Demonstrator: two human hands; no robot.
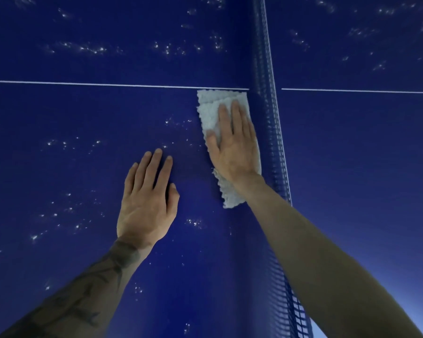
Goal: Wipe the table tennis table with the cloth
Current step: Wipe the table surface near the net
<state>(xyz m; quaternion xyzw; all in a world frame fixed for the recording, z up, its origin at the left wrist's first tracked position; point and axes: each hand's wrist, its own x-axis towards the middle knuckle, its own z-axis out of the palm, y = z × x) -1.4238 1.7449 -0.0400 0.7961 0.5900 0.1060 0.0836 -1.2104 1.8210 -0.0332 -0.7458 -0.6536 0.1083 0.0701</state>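
Note:
The dark blue table tennis table (83,113) fills the view, speckled with glinting water droplets. A folded pale grey-white cloth (210,113) lies flat on it, right beside the net and just below the white centre line. My right hand (232,142) presses flat on the cloth with straight fingers, covering its middle. My left hand (147,198) rests palm down on the bare table surface, to the left of the cloth and apart from it, fingers straight and holding nothing.
The blue mesh net (271,118) with its white top band runs from top to bottom just right of the cloth. A white line (83,83) crosses the table left to right. Droplet patches (83,47) lie on both halves.

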